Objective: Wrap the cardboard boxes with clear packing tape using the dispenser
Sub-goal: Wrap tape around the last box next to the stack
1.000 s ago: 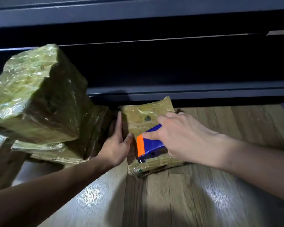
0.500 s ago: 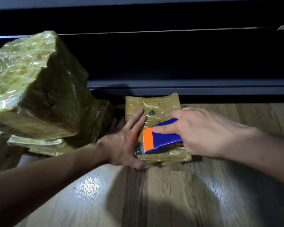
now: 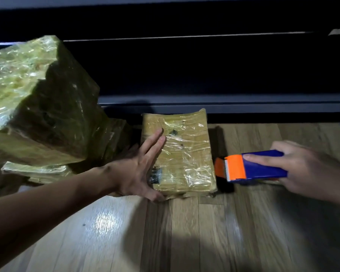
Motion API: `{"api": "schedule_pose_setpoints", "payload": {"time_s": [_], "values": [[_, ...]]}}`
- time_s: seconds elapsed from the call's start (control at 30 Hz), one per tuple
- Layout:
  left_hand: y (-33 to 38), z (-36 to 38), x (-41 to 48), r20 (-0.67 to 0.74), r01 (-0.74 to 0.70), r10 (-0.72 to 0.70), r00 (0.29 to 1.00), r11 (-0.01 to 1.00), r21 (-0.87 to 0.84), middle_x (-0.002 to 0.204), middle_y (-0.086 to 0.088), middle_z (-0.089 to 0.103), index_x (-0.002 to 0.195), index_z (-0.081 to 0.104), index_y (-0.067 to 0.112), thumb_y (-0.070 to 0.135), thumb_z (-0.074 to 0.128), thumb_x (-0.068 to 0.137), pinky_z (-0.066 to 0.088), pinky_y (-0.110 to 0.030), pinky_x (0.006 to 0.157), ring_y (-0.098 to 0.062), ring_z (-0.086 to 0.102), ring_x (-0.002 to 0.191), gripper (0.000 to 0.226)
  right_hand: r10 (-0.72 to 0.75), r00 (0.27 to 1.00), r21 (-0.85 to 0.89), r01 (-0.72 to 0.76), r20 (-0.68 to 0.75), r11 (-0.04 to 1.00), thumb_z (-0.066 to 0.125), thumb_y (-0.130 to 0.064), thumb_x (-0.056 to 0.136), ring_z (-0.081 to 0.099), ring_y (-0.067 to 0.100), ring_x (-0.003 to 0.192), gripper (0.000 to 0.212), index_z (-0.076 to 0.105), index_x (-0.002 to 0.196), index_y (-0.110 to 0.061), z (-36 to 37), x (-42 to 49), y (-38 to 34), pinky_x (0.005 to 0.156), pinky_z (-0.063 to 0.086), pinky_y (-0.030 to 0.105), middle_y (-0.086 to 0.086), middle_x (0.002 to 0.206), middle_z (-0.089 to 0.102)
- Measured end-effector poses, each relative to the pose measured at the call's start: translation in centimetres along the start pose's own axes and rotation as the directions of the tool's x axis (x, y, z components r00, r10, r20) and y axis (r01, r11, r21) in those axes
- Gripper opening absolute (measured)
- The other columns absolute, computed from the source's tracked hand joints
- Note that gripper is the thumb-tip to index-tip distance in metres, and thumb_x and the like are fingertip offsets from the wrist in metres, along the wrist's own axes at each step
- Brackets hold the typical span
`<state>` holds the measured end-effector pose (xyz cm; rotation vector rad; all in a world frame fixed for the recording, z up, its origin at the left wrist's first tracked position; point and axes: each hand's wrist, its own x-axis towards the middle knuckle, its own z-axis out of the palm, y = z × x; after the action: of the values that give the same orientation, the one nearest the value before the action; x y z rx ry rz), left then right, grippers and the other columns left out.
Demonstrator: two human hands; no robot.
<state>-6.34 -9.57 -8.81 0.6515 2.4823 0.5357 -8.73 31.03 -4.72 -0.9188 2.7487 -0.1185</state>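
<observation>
Box (image 3: pixel 185 154) flat on the floor (image 3: pixel 185 236), top already glossy with tape (image 3: pixel 192 134). No longer carries the dispenser (image 3: pixel 261 167) on its near right part: pulled off sideways since half a second ago, now just right of the box and apart from it, a dark gap between, orange blade end turned toward the box. Reads as one strip laid across the top and the pass ended. Cannot tell whether the tape is cut or still runs from the blade to the box's right edge; no strand shows in the shadow there. Probably means turning the box for a bare side, or cutting first if the strip still hangs on.

Left hand (image 3: pixel 137 169) stays flat on the box's left part. Fingers (image 3: pixel 155 140) straight and slightly spread, pressing the top, thumb down at the box's near left corner; grips nothing, only pins the box.

Right hand (image 3: pixel 308 169), right of the box, grips the dispenser: index finger straight along the blue side, the rest curled round the body behind it.

Left of the box, a stack (image 3: pixel 37 107) of wrapped boxes; behind the box, a dark cabinet (image 3: pixel 224 75).
</observation>
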Motion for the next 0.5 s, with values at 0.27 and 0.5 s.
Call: {"api": "schedule_pose_setpoints", "payload": {"time_s": [0.27, 0.5], "values": [[5.9, -2.2, 1.8, 0.156, 0.418, -0.418, 0.895, 0.908, 0.032, 0.153, 0.014, -0.052, 0.160, -0.027, 0.024, 0.109, 0.027, 0.053, -0.001, -0.069, 0.123, -0.040, -0.026, 0.152, 0.147, 0.047, 0.995, -0.035, -0.043, 0.091, 0.998, 0.049, -0.025, 0.100, 0.035, 0.009, 0.102, 0.086, -0.015, 0.126, -0.077, 1.9, 3.3, -2.3, 0.085, 0.038, 0.025, -0.010, 0.106, 0.036], [11.4, 1.0, 7.2, 0.003, 0.641, -0.642, 0.767, 0.766, 0.042, 0.149, -0.022, -0.054, 0.151, -0.041, 0.022, 0.104, 0.047, 0.061, -0.009, -0.088, 0.104, -0.049, -0.044, 0.140, 0.150, 0.114, 0.989, -0.167, -0.098, 0.090, 0.981, 0.049, -0.027, 0.097, 0.032, 0.012, 0.101, 0.084, -0.007, 0.143, -0.071, 2.5, 3.6, -4.6, 0.088, 0.033, 0.029, -0.011, 0.105, 0.036]]}}
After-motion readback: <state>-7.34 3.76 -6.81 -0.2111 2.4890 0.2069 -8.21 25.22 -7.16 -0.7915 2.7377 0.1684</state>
